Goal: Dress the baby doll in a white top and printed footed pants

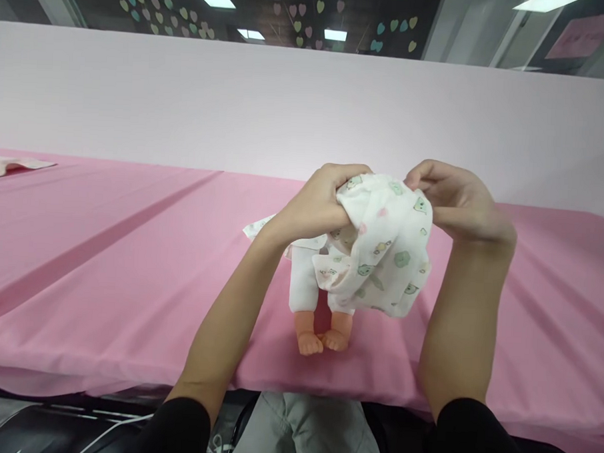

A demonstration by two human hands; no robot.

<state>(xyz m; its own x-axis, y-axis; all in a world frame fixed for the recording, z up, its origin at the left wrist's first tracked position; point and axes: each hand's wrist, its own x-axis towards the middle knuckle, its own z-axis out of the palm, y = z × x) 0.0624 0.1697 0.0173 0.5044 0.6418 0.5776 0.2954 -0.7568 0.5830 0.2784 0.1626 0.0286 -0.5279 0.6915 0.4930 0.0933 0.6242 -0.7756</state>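
Observation:
A white baby garment (388,250) printed with green and pink figures is bunched up between my two hands. My left hand (330,198) is closed on its left upper side, the fingers partly hidden under the cloth. My right hand (456,200) has its curled fingertips at the garment's upper right edge, in a pinch. Below lies a doll (305,327) with white trousers and bare feet towards me. Its head and upper body are hidden by the cloth and my hands. More printed cloth (256,227) shows left of my left wrist.
A pink sheet (130,266) covers the padded table, whose front edge runs just above my lap. A pale folded cloth (14,166) lies at the far left. Behind stands a white low wall (187,101) with dark glass above it.

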